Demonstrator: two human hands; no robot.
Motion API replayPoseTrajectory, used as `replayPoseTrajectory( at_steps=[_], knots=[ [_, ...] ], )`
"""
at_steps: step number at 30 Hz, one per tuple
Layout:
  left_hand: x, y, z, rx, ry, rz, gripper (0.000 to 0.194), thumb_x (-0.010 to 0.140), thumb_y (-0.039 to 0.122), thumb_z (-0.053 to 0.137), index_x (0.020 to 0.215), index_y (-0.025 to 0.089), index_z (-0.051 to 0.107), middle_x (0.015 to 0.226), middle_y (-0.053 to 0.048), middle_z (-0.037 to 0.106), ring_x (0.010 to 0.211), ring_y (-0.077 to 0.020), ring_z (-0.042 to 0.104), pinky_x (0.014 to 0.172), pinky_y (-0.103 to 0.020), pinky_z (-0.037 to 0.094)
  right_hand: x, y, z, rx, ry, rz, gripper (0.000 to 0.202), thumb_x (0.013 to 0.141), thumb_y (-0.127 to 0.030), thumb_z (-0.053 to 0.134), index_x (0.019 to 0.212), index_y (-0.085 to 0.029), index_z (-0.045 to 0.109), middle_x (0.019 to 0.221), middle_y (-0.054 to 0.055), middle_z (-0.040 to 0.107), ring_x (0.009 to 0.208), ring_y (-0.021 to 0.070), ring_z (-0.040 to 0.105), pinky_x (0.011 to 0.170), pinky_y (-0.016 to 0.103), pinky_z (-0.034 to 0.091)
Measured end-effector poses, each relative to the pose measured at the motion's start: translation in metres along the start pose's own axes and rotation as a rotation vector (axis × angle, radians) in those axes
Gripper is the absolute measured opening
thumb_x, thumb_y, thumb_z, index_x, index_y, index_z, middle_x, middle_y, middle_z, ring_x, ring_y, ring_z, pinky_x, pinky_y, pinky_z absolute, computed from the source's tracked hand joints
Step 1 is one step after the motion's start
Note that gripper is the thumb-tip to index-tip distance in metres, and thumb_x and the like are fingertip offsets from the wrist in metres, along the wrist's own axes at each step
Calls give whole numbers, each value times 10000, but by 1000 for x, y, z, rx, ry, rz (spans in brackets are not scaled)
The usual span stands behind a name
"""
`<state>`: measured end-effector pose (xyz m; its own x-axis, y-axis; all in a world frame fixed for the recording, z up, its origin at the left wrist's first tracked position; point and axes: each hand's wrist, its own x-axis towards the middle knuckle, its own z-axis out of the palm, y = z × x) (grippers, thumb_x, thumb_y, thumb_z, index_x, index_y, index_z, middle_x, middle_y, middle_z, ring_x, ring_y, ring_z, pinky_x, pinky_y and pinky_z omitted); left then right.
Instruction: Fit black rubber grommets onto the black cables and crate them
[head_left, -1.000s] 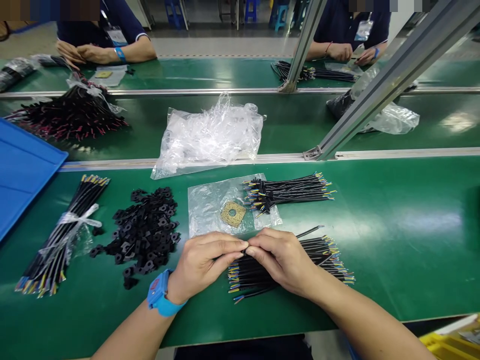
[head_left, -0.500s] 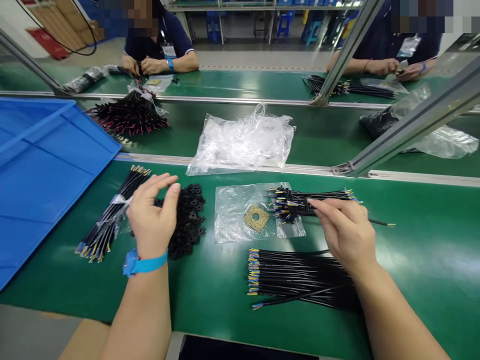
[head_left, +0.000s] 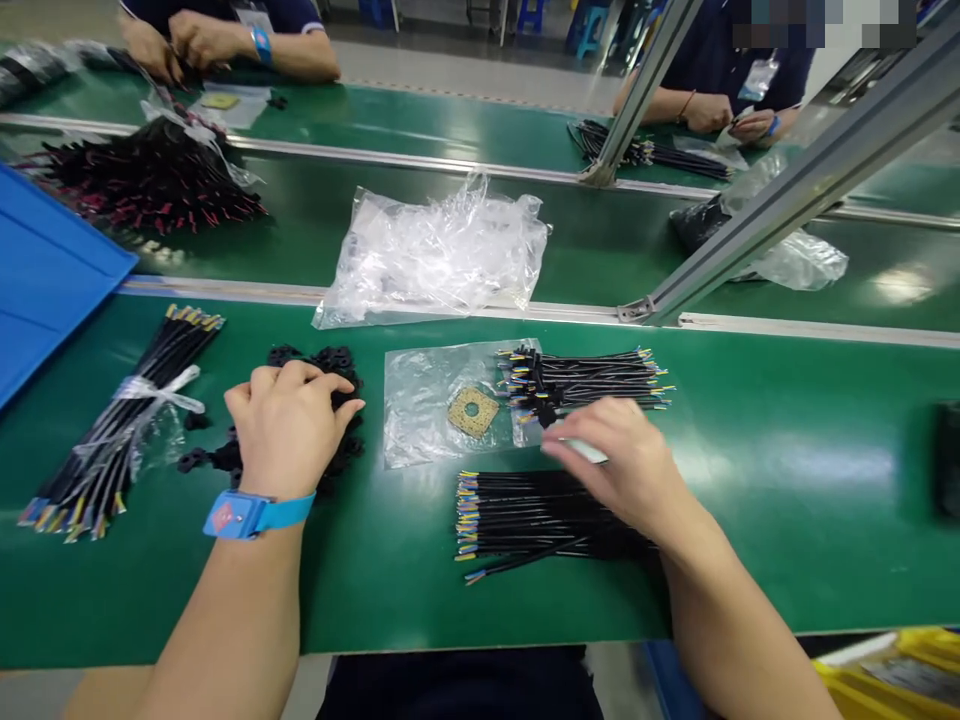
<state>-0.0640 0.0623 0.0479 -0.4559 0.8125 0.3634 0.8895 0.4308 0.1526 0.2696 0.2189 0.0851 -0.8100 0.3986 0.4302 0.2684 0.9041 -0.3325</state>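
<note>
My left hand (head_left: pixel 289 420) rests over the pile of small black parts (head_left: pixel 349 450), thumb and fingers apart. My right hand (head_left: pixel 619 455) hovers, blurred, between two groups of cables, thumb and forefinger apart with nothing visible between them. Just beyond it lie short black cables with black pieces on their left ends (head_left: pixel 592 380). Nearer me is a flat row of black cables with coloured wire ends (head_left: pixel 525 515), its right part under my right hand. A clear plastic bag (head_left: pixel 416 400) with a yellowish square piece (head_left: pixel 472 412) on it lies between my hands.
A tied cable bundle (head_left: pixel 112 430) and a blue bin (head_left: pixel 52 270) are at the left. Beyond are a crumpled clear bag (head_left: pixel 442 250), a metal post (head_left: pixel 757 190) and dark red-tipped wires (head_left: pixel 150 180). Two people work across the table.
The view has shifted right and down. My left hand has come down onto the black parts. My right hand has moved nearer me, off the short cables, and its pinch has opened.
</note>
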Motion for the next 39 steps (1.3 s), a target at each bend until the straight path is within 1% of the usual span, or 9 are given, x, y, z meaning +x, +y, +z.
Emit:
replayPoseTrajectory(
  at_steps=[5,8,13,17,21,26,29,35,39],
  knots=[
    [3,11,-11,117,-155,-16,238,972,374,593,928,199,747,955,-125,706,1089,-404,562,848,-521,397,-9,-42,-9,107,-562,-128,169,913,-328,806,883,-213,686,835,-8,688,798,175,630,779,331,417],
    [5,16,-15,189,-232,19,223,971,362,578,924,207,732,995,-175,739,1057,-408,574,793,-510,389,-13,-58,-1,-8,-697,-199,158,878,-239,814,859,-203,661,845,7,679,835,207,642,820,357,456],
    [4,14,-14,186,-206,30,207,954,347,581,952,224,748,1032,-186,739,1054,-431,572,776,-525,385,-14,-61,0,56,-622,-175,104,1004,-161,604,918,-193,653,882,26,683,842,192,657,816,337,528],
    [2,12,-12,172,-208,26,253,965,349,556,951,204,762,1077,-207,719,1058,-452,566,781,-536,384,-9,-41,2,142,-241,52,155,1081,-225,507,1109,-188,655,937,31,716,781,143,677,726,271,547],
    [3,18,-15,109,-195,35,227,968,338,554,957,210,742,1050,-196,728,1042,-451,584,794,-529,400,-3,-19,29,-89,57,60,137,1051,-182,564,1098,-189,692,943,48,739,873,174,691,806,285,552],
    [5,29,-12,-77,-261,28,170,957,291,543,949,217,695,900,-115,748,882,-353,673,768,-457,459,2,-12,61,-271,-65,35,184,1011,-120,573,1063,-220,718,913,37,724,808,170,627,696,266,479],
    [5,32,-8,-186,-277,23,229,935,282,554,1101,218,697,922,-82,754,861,-310,703,756,-417,501,4,-13,66,-322,-125,24,172,991,-99,587,998,-215,715,910,40,713,814,185,590,680,277,443],
    [5,31,-5,-64,-271,106,388,994,352,489,1233,152,720,1097,-169,741,1046,-379,686,887,-489,528,6,-17,64,-434,-152,2,184,997,-93,570,946,-192,716,774,43,664,772,198,555,610,301,384],
    [7,30,1,-58,-302,122,315,966,331,549,1139,169,757,1151,-177,751,1039,-397,696,905,-525,527,6,-17,63,-476,-145,-13,196,986,-71,565,1015,-162,736,771,48,679,768,200,578,574,307,384]
  ],
)
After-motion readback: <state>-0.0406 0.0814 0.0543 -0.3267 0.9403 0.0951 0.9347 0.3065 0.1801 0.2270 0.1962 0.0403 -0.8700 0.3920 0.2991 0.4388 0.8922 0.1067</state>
